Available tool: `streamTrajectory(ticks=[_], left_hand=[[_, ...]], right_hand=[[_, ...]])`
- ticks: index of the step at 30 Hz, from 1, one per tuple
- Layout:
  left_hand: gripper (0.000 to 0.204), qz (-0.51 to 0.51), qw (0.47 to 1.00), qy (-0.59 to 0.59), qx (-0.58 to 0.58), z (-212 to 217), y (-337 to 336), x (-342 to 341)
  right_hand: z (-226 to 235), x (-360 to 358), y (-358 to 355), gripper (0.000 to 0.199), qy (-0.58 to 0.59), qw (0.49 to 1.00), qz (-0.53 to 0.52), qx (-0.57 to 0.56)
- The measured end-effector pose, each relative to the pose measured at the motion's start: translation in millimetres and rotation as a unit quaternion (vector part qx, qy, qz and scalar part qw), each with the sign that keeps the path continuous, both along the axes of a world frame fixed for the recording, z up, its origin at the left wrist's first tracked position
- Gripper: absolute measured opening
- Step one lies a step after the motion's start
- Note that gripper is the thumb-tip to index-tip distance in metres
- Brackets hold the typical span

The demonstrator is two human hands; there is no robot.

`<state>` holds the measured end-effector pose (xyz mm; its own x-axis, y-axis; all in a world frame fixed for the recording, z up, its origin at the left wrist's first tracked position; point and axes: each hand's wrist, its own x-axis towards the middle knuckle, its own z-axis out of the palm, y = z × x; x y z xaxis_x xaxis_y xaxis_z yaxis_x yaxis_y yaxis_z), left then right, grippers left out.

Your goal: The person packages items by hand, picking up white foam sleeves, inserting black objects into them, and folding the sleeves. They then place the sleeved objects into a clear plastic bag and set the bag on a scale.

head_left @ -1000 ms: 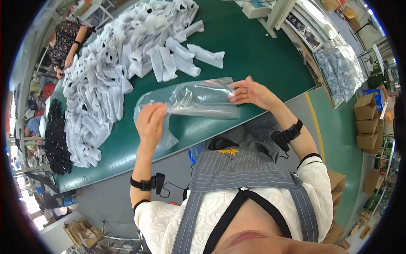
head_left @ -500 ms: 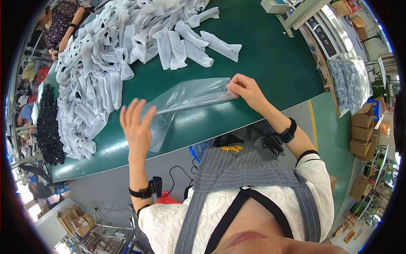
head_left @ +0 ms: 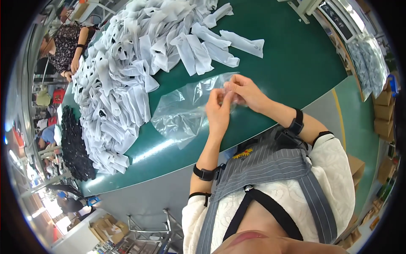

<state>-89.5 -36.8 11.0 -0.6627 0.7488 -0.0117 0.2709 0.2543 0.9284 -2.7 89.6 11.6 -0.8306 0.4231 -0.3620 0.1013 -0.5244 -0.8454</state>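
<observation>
Fingers (head_left: 215, 94): left hand (head_left: 218, 113) and right hand (head_left: 250, 96) drawn narrow, close together, both pinching the right end of the bag (head_left: 182, 103).
Bag: clear, limp; the rest spread on the tabletop (head_left: 292, 63), just beside the white pile (head_left: 112, 80).
Grip: two pinches probably suit so limp a bag; tabletop presumably bears the slack.
Hidden: fingertips overlap, contact unclear; whether the bag's mouth is open, cannot tell.
Cut off: pile's far edge, at top.

Head-worn fisheye view, steeply down from above, near left hand (head_left: 218, 113) and right hand (head_left: 252, 95), rim perhaps misleadingly bent
</observation>
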Motion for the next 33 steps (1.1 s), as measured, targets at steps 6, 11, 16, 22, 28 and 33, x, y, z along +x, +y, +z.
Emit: streamTrajectory(ticks=[6, 11, 16, 22, 28, 33], left_hand=[[0.01, 0.203, 0.909, -0.273, 0.24, 12.6, -32.1, -7.9], [0.01, 0.23, 0.932, -0.161, 0.23, 34.8, -36.2, 1.7], [0.005, 0.148, 0.969, 0.125, 0.154, 85.4, -4.0, 43.9], [0.016, -0.072, 0.956, 0.281, 0.037, 87.9, 46.3, 114.3], [0.038, 0.075, 0.942, 0.32, 0.072, 92.3, -25.9, 103.4], [0.058, 0.246, 0.936, 0.245, 0.055, 25.2, -31.2, 81.6]], right_hand=[[4.0, 17.3, 24.1, 0.024, -0.015, 0.988, 0.014, 0.153], [40.6, 41.3, 54.8, 0.014, -0.05, 0.876, -0.025, 0.479], [75.8, 38.4, 7.0, 0.011, 0.171, 0.782, 0.108, 0.59], [11.0, -11.8, -25.3, 0.022, 0.236, 0.66, 0.215, 0.68], [-25.9, -80.1, -21.4, 0.027, 0.228, 0.695, 0.211, 0.648], [-28.4, -81.4, -44.5, 0.03, 0.287, 0.779, 0.093, 0.55]])
